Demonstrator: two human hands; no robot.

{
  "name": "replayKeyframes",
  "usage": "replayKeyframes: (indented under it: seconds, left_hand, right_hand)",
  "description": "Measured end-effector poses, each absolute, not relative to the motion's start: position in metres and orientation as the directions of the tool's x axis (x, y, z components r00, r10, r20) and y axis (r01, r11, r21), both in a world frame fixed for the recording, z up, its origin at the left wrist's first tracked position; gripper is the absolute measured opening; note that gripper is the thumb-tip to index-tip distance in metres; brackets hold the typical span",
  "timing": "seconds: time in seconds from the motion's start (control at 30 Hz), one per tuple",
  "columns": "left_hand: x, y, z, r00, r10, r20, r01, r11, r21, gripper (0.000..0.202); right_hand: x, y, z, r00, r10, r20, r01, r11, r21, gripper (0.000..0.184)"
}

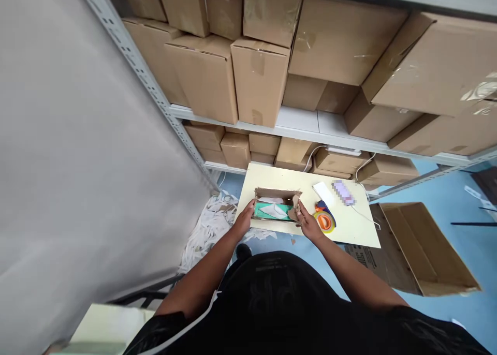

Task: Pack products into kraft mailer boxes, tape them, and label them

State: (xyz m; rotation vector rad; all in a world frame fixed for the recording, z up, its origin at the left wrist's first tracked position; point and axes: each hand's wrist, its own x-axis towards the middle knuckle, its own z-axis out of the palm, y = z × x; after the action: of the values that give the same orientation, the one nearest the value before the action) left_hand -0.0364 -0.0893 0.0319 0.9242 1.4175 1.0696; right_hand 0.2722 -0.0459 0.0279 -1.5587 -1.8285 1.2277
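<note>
A small open cardboard box (276,194) sits on a pale yellow table (357,225) below me. Inside it lies something green with white paper on top (274,210). My left hand (245,219) grips the box's left end. My right hand (307,221) holds the right end, fingers on a bent flap. Both arms reach down from my black shirt.
A tape roll with an orange core (325,221), a white card (323,192) and a blurred phone (344,192) with a cable lie right of the box. Shelves of cardboard cartons (259,80) stand behind. An open carton (423,251) and paper scraps (207,231) lie on the blue floor.
</note>
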Motion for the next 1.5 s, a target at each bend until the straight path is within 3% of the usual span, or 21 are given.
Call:
replayKeyframes:
  seconds: [0.13, 0.27, 0.4, 0.5, 0.6, 0.77, 1.0, 1.1, 1.23, 1.4, 1.43, 1.5]
  left_hand:
    - [-0.048, -0.045, 0.014, -0.016, 0.941, -0.338, 0.045, 0.339, 0.940, 0.066]
    - [-0.047, -0.017, 0.001, -0.007, 0.939, -0.344, 0.138, 0.342, 0.930, 0.064]
    - [-0.049, 0.007, 0.002, -0.117, 0.945, -0.307, 0.160, 0.323, 0.933, 0.067]
    - [-0.052, 0.015, 0.012, -0.035, 0.973, -0.228, 0.131, 0.231, 0.964, 0.069]
    - [-0.051, 0.011, 0.021, 0.046, 0.987, -0.151, 0.232, 0.137, 0.963, 0.065]
    - [-0.041, 0.004, 0.028, -0.062, 0.996, -0.065, 0.360, 0.083, 0.929, 0.067]
    - [-0.041, 0.023, 0.049, -0.005, 0.981, -0.192, 0.372, 0.180, 0.910, 0.060]
    - [-0.045, 0.020, 0.053, 0.009, 0.978, -0.210, 0.398, 0.190, 0.898, 0.047]
    - [-0.041, 0.015, 0.047, -0.003, 0.994, -0.107, 0.491, 0.095, 0.866, 0.035]
    - [-0.027, 0.023, 0.039, -0.023, 0.999, -0.023, 0.719, 0.033, 0.694, 0.026]
    - [-0.026, 0.026, 0.038, -0.014, 1.000, -0.025, 0.757, 0.027, 0.653, 0.023]
    - [-0.025, 0.030, 0.039, 0.016, 1.000, -0.025, 0.822, 0.001, 0.570, 0.016]
  right_hand:
    - [0.264, -0.024, 0.025, -0.239, 0.967, -0.087, 0.704, 0.110, -0.701, 0.060]
    - [0.267, -0.007, 0.018, -0.257, 0.964, -0.070, 0.768, 0.160, -0.620, 0.054]
    - [0.273, 0.010, 0.013, -0.295, 0.952, -0.083, 0.738, 0.172, -0.653, 0.052]
    - [0.283, 0.019, 0.013, -0.314, 0.941, -0.125, 0.666, 0.124, -0.736, 0.054]
    - [0.299, 0.021, 0.016, -0.410, 0.901, -0.143, 0.584, 0.139, -0.800, 0.059]
    - [0.312, 0.019, 0.013, -0.573, 0.805, -0.152, 0.587, 0.274, -0.762, 0.085]
    - [0.277, 0.032, 0.012, -0.253, 0.940, -0.229, 0.729, 0.030, -0.683, 0.054]
    - [0.264, 0.036, 0.013, -0.145, 0.949, -0.281, 0.796, -0.057, -0.602, 0.055]
    - [0.256, 0.033, 0.012, -0.114, 0.949, -0.294, 0.838, -0.067, -0.542, 0.058]
    - [0.291, 0.019, 0.019, -0.192, 0.939, -0.287, 0.776, -0.034, -0.630, 0.045]
    - [0.307, 0.015, 0.020, -0.168, 0.948, -0.270, 0.794, -0.032, -0.608, 0.040]
    - [0.342, 0.007, 0.019, 0.001, 0.970, -0.241, 0.890, -0.110, -0.441, 0.033]
